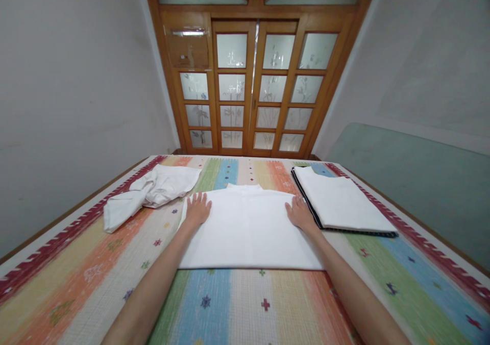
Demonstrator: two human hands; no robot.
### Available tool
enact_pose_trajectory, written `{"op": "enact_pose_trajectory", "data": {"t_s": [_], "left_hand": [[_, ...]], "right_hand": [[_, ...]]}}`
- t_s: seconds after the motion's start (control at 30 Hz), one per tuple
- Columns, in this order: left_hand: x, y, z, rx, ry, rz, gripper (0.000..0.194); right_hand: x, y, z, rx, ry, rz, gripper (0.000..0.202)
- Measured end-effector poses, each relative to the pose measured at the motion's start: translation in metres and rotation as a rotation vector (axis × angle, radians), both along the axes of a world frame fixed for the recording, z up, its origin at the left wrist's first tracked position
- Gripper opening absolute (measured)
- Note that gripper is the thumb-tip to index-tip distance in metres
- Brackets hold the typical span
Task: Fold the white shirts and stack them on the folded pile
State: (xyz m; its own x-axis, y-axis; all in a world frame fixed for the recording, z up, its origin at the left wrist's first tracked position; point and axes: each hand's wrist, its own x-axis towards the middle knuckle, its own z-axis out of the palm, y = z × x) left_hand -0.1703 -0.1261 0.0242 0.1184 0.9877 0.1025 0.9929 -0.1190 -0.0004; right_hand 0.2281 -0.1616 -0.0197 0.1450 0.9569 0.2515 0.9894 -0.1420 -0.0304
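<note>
A white shirt (245,227) lies folded in half on the striped tablecloth, its small collar at the far edge and a straight fold near me. Flat on its far left corner rests my left hand (198,210), fingers spread. My right hand (300,213) presses on the far right corner, fingers also stretched out over the cloth. Neither hand grips anything. Just right of my right hand is a stack of folded clothes (344,199), white on top with black beneath. A crumpled white garment (168,184) lies to the left, beyond my left hand.
The colourful striped tablecloth (245,309) covers the table up to its dark red borders. Grey walls rise on both sides, with a pale green panel (413,181) along the right. Wooden doors with glass panes (250,95) stand behind the far edge.
</note>
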Motion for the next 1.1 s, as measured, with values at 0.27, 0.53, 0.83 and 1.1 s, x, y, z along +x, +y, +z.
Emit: {"op": "enact_pose_trajectory", "data": {"t_s": [0.27,0.53,0.83,1.1], "left_hand": [[0.036,-0.015,-0.002,-0.093,-0.054,-0.16,0.061],[0.107,-0.028,-0.002,-0.151,-0.197,-0.389,0.067],[0.12,-0.055,-0.014,-0.01,-0.174,-0.573,0.061],[0.098,-0.124,-0.02,0.045,-0.172,-0.7,0.066]], "right_hand": [[-0.01,-0.005,0.011,-0.02,-0.016,-0.044,0.063],[-0.081,0.009,0.036,-0.168,0.108,0.246,0.055],[-0.155,0.046,0.051,-0.215,0.14,0.515,0.055],[-0.155,0.085,0.049,-0.335,0.138,0.427,0.054]]}}
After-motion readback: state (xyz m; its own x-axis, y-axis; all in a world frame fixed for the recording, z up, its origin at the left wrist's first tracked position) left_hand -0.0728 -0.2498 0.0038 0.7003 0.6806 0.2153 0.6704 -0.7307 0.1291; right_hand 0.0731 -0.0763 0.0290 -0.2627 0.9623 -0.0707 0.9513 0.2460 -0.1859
